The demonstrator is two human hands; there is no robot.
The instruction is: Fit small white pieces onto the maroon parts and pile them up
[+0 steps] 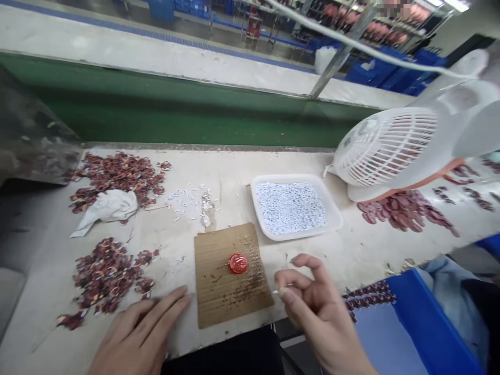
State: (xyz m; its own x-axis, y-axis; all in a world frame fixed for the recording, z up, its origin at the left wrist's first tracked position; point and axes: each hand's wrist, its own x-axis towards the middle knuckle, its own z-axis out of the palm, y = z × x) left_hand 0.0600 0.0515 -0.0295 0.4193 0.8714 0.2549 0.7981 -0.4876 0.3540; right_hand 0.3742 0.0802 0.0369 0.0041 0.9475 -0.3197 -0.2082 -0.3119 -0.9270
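Left hand [142, 333] lies flat on the workbench [363, 250], fingers spread and holding nothing, its fingertips just beside the near-left corner of the cardboard pad [230, 276]. On that pad sits a single red disc [238, 263], alone near the middle. Right hand [312, 307] hovers just off the pad's right edge, thumb and forefinger pinched together on what looks like a tiny white piece [275, 292], though it is too small to be sure. Behind the pad, a white tray [336, 221] full of the same small white bits, with a few scattered loose [191, 200] to its left. Dark red piles [113, 179] and a crumpled rag [107, 208] lie off to the left, more red discs [406, 211] under the white fan [386, 148] on the right. My read: the white piece is picked and headed for the disc. Next it calls for a short, careful move left, lining the bit up while the flat hand steadies the pad
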